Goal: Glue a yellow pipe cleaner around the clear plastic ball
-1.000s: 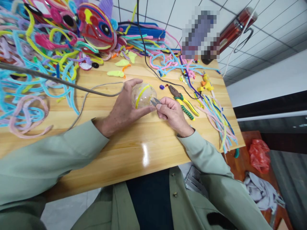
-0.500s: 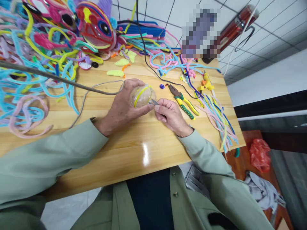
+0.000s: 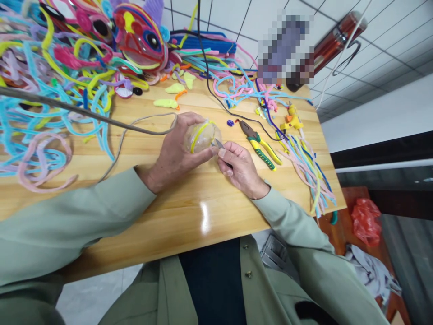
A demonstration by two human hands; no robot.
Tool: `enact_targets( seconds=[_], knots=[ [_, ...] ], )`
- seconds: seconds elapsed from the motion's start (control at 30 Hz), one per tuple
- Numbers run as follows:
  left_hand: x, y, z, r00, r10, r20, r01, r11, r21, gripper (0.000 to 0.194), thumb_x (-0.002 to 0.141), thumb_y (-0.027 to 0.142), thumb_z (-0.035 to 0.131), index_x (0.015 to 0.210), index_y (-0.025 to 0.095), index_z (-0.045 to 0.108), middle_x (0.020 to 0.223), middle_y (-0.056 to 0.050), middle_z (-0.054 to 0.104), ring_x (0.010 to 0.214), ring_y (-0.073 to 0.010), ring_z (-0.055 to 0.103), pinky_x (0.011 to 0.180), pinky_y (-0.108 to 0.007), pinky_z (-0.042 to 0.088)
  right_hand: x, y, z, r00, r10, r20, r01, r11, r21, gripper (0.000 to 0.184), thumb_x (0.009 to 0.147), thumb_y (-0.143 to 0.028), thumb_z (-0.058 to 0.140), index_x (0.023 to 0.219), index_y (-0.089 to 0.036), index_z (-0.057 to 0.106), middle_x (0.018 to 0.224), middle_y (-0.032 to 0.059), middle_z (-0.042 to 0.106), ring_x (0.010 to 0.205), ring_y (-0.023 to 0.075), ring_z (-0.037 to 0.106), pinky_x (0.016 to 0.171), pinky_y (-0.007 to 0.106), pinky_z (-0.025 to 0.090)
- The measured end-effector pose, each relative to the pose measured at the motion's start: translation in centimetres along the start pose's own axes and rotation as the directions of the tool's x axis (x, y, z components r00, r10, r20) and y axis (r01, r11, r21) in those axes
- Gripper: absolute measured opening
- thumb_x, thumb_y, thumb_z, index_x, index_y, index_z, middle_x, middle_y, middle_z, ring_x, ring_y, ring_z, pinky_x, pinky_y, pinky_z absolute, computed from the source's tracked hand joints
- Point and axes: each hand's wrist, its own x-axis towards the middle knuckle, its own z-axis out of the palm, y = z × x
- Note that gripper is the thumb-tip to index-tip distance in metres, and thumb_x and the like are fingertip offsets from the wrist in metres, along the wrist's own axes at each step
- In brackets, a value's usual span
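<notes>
A clear, rounded plastic ball (image 3: 207, 137) with a yellow strip around it is gripped by my left hand (image 3: 174, 151), fingers over its far side and thumb along the near side. My right hand (image 3: 238, 164) is closed around small scissors (image 3: 218, 143), whose pointed metal blades meet the right side of the ball near my left thumb tip. The scissors' handles are mostly hidden in my palm. Just right of my hands, pliers (image 3: 259, 144) with green and yellow handles lie on the wooden table (image 3: 189, 203).
Fuzzy pipe cleaners (image 3: 30, 117) heap at the left, around a decorated animal head (image 3: 140, 40). A yellow glue gun (image 3: 292, 119) and a bundle of pipe cleaners (image 3: 311, 171) lie at the right. A black cable (image 3: 216, 99) crosses the table; a red thermos (image 3: 331, 45) stands behind.
The scissors' blades have shifted slightly against the ball and look closer together than a second ago. My left hand keeps the ball nearly in place, and the view has tilted a little.
</notes>
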Motion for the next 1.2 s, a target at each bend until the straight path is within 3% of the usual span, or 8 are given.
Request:
enact_targets(
  seconds=[0.13, 0.27, 0.53, 0.9, 1.03, 1.2],
  knots=[
    [0.0, 0.2, 0.0, 0.998, 0.055, -0.008, -0.054, 0.998, 0.025, 0.066, 0.111, 0.081, 0.073, 0.153, 0.033, 0.053, 0.150, -0.007, 0.073, 0.148, -0.0348, 0.073, 0.131, -0.064, 0.063, -0.2, 0.1, 0.3, 1.000, 0.015, -0.011, -0.015, 1.000, 0.010, 0.058, 0.082, -0.061, 0.105, 0.084, -0.026, 0.059, 0.056, -0.0117, 0.055, 0.047, 0.0055, 0.035, 0.046, 0.021, 0.024],
    [0.0, 0.4, 0.0, 1.000, 0.017, -0.003, -0.017, 0.999, 0.028, 0.065, 0.112, 0.081, 0.070, 0.151, 0.032, 0.053, 0.151, -0.006, 0.072, 0.149, -0.0341, 0.072, 0.133, -0.064, 0.062, -0.4, 0.1, 0.7, 1.000, 0.004, -0.015, -0.003, 0.999, 0.052, 0.060, 0.082, -0.060, 0.105, 0.083, -0.026, 0.056, 0.058, -0.0114, 0.056, 0.047, 0.0047, 0.033, 0.046, 0.022, 0.023],
    [-0.2, 0.3, 0.4, 0.997, 0.058, -0.051, -0.055, 0.997, 0.048, 0.061, 0.114, 0.081, 0.067, 0.152, 0.035, 0.052, 0.148, -0.006, 0.072, 0.143, -0.0332, 0.074, 0.125, -0.062, 0.067, -0.7, 0.4, 1.1, 0.999, 0.012, -0.039, -0.009, 0.997, 0.072, 0.055, 0.086, -0.060, 0.102, 0.085, -0.026, 0.059, 0.060, -0.0110, 0.054, 0.049, 0.0063, 0.036, 0.047, 0.023, 0.026],
    [-0.4, 0.1, 0.9, 0.995, 0.058, -0.081, -0.057, 0.998, 0.006, 0.064, 0.111, 0.076, 0.077, 0.155, 0.037, 0.052, 0.149, -0.006, 0.071, 0.144, -0.0353, 0.073, 0.128, -0.066, 0.062, -0.9, 1.5, 2.0, 0.995, 0.014, -0.098, -0.001, 0.991, 0.134, 0.057, 0.085, -0.065, 0.101, 0.092, -0.028, 0.058, 0.062, -0.0125, 0.050, 0.049, 0.0071, 0.030, 0.046, 0.024, 0.026],
    [-0.4, 0.3, 0.6, 0.998, 0.052, -0.034, -0.051, 0.998, 0.038, 0.069, 0.109, 0.076, 0.079, 0.155, 0.033, 0.051, 0.151, -0.007, 0.072, 0.149, -0.0373, 0.072, 0.132, -0.069, 0.061, -0.5, 1.1, 1.6, 0.987, -0.036, -0.159, 0.052, 0.994, 0.096, 0.061, 0.087, -0.066, 0.098, 0.088, -0.029, 0.049, 0.063, -0.0122, 0.048, 0.049, 0.0079, 0.030, 0.046, 0.025, 0.026],
    [-0.5, 0.0, 0.6, 0.999, 0.035, -0.024, -0.034, 0.999, 0.010, 0.072, 0.108, 0.081, 0.078, 0.157, 0.034, 0.053, 0.152, -0.008, 0.073, 0.153, -0.0377, 0.071, 0.137, -0.066, 0.059, 0.2, 0.3, 0.3, 0.962, -0.208, -0.178, 0.197, 0.977, -0.075, 0.055, 0.096, -0.064, 0.090, 0.086, -0.029, 0.049, 0.060, -0.0121, 0.045, 0.051, 0.0090, 0.030, 0.051, 0.026, 0.028]
  ],
)
